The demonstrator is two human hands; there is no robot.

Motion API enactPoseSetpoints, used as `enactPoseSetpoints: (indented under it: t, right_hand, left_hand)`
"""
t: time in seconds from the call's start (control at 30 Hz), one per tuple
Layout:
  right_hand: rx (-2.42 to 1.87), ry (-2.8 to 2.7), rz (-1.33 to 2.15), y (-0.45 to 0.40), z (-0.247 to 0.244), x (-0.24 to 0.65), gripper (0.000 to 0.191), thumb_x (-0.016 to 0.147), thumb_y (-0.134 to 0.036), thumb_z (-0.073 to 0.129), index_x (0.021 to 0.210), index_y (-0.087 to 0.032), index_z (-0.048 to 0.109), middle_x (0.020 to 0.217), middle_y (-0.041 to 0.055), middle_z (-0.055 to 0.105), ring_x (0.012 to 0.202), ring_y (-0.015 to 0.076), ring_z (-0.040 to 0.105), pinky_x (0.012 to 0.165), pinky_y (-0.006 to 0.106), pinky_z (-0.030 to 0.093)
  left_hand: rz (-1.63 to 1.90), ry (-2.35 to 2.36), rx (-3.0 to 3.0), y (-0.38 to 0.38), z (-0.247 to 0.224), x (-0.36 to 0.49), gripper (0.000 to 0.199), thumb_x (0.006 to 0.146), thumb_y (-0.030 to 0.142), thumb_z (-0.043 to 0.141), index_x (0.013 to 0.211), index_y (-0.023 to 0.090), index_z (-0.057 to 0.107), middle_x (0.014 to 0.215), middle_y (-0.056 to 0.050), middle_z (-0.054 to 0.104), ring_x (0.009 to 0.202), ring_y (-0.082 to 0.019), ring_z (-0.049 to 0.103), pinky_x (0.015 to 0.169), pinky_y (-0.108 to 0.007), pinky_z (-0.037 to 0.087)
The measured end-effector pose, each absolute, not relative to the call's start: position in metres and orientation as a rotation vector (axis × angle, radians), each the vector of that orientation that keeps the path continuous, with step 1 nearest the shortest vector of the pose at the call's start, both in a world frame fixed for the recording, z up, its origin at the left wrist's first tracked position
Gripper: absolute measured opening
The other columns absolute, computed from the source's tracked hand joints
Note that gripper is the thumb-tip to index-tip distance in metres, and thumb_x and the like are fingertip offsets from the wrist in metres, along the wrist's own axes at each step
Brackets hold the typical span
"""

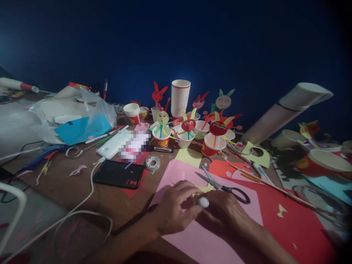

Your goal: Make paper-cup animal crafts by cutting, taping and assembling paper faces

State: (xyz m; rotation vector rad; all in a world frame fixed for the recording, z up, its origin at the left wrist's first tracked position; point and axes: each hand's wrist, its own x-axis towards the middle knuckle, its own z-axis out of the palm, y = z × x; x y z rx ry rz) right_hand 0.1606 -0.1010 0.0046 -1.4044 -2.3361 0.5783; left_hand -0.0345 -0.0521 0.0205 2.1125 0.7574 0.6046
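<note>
Above a sheet of pink paper (176,172), my two hands meet with their fingertips close together. The left hand (177,209) is closed, its thumb and fingers bent around a small white round-ended thing (203,202), whose kind I cannot make out. My right hand (227,211) is curled with its back towards me; its fingers are mostly hidden. A bit of yellow paper (206,188) shows just behind the fingertips. Scissors (217,183) with black handles lie partly open on the paper, just beyond my right hand.
Paper cups with paper animal figures (214,143) stand behind, near a tall cup stack (180,97). Left are a black phone case (118,174), tape roll (153,163), white cable (92,179) and glue gun (45,156). Red paper (291,220) and a thin stick (275,183) lie right.
</note>
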Motion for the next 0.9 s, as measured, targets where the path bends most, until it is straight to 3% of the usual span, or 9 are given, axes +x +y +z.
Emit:
enactPoseSetpoints:
  t: [0.1,0.2,0.4,0.6,0.8,0.9]
  right_hand:
    - [-1.388,-2.354,0.526,-0.103,0.0,0.16,0.019,0.088,-0.029,0.044,0.078,-0.016,0.055,0.066,0.0024,0.056,0.057,0.013,0.047,0.055,0.025,0.031]
    - [-1.431,-2.344,0.556,-0.102,-0.001,0.16,0.019,0.088,-0.027,0.045,0.077,-0.017,0.056,0.066,0.0026,0.059,0.057,0.0136,0.05,0.055,0.025,0.034]
    - [-1.571,-2.061,0.636,-0.094,0.012,0.2,0.02,0.089,-0.029,0.047,0.098,-0.021,0.063,0.092,0.0045,0.068,0.078,0.0154,0.063,0.068,0.023,0.046]
    - [-1.938,-1.973,0.344,-0.094,0.003,0.259,0.021,0.086,-0.038,0.049,0.086,-0.027,0.067,0.078,-0.0007,0.069,0.063,0.0151,0.061,0.056,0.024,0.045]
    - [-2.081,-1.848,0.297,-0.101,-0.011,0.289,0.021,0.083,-0.041,0.052,0.087,-0.028,0.068,0.089,0.0003,0.071,0.074,0.0193,0.066,0.061,0.026,0.048]
    - [-2.164,-1.73,0.192,-0.102,-0.007,0.301,0.025,0.081,-0.043,0.052,0.087,-0.026,0.069,0.079,0.0029,0.072,0.067,0.022,0.067,0.056,0.028,0.047]
  left_hand:
    - [0.664,0.716,2.175,-0.054,0.019,-0.028,0.034,0.074,0.026,0.066,0.105,0.017,0.058,0.099,-0.006,0.06,0.091,-0.017,0.053,0.079,-0.027,0.042]
    - [0.701,0.7,2.257,-0.055,0.014,-0.022,0.019,0.079,0.02,0.06,0.097,0.015,0.06,0.089,-0.004,0.061,0.084,-0.016,0.052,0.076,-0.027,0.04]
    - [0.651,0.668,2.329,-0.053,0.014,-0.02,0.007,0.08,0.017,0.058,0.087,0.014,0.059,0.082,-0.004,0.059,0.08,-0.017,0.049,0.07,-0.027,0.038]
    - [0.687,0.643,2.306,-0.054,0.013,-0.02,0.009,0.083,0.018,0.054,0.09,0.014,0.057,0.082,-0.005,0.058,0.08,-0.016,0.048,0.071,-0.027,0.038]
    - [0.67,0.689,2.33,-0.058,0.013,-0.02,0.009,0.084,0.019,0.052,0.092,0.016,0.056,0.085,-0.004,0.058,0.082,-0.016,0.05,0.07,-0.026,0.038]
    - [0.663,0.749,2.332,-0.06,0.012,-0.021,0.011,0.084,0.019,0.052,0.093,0.018,0.057,0.085,-0.004,0.057,0.082,-0.016,0.05,0.069,-0.025,0.038]
